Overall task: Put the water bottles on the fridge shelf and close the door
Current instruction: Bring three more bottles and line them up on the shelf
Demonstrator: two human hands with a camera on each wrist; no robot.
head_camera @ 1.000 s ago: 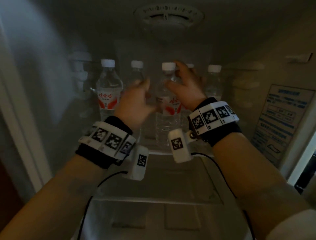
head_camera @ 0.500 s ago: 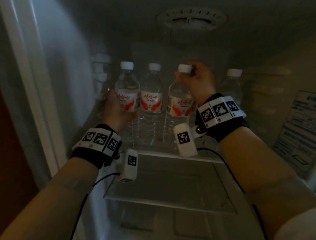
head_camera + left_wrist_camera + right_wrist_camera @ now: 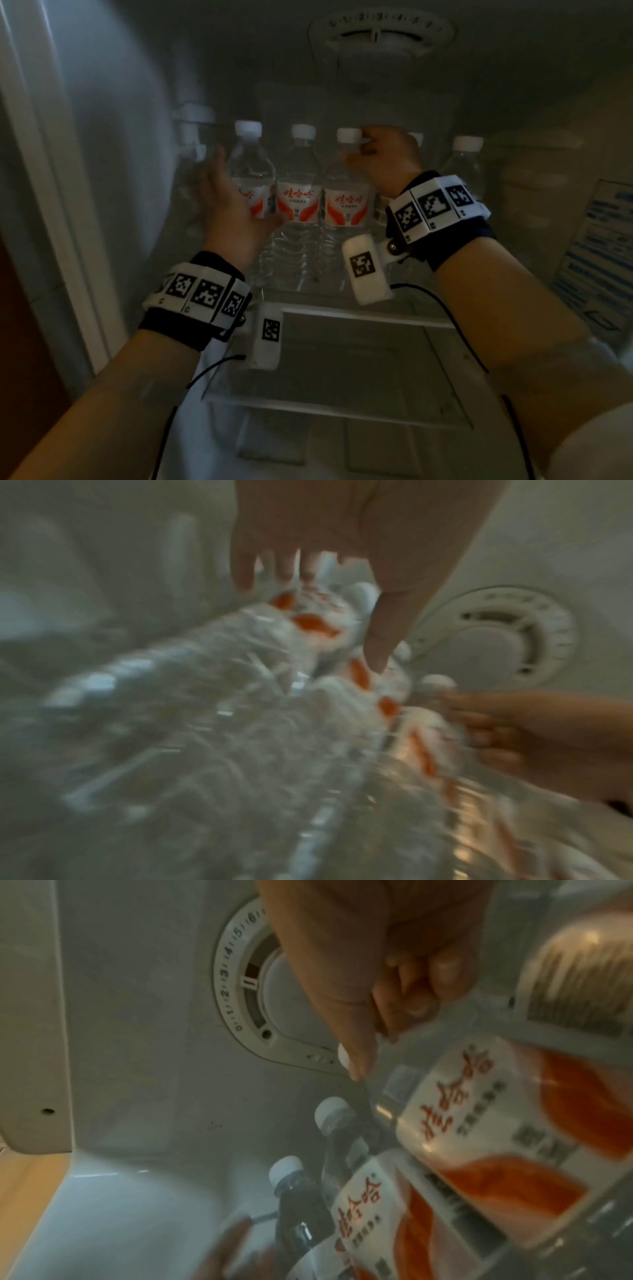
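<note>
Several clear water bottles with white caps and red-and-white labels stand in a row on the upper fridge shelf (image 3: pixel 359 313). My left hand (image 3: pixel 227 202) lies with straight fingers against the left side of the leftmost bottle (image 3: pixel 251 164), thumb across its label. In the blurred left wrist view the left hand (image 3: pixel 325 547) shows its fingers spread. My right hand (image 3: pixel 383 154) has its fingers curled at the cap and neck of the third bottle (image 3: pixel 346 212). The right wrist view shows that right hand (image 3: pixel 394 961) with curled fingers. A middle bottle (image 3: pixel 298 205) stands between the two.
A round thermostat dial (image 3: pixel 380 34) sits on the fridge ceiling. Another bottle (image 3: pixel 464 168) stands at the far right of the row. Below is a glass shelf (image 3: pixel 342 407). A printed sticker (image 3: pixel 596 267) is on the right wall; the white frame (image 3: pixel 51 205) borders the left.
My left hand moved from the middle of the row to the leftmost bottle and its fingers straightened upward. My right hand shifted up to the third bottle's cap and stays there.
</note>
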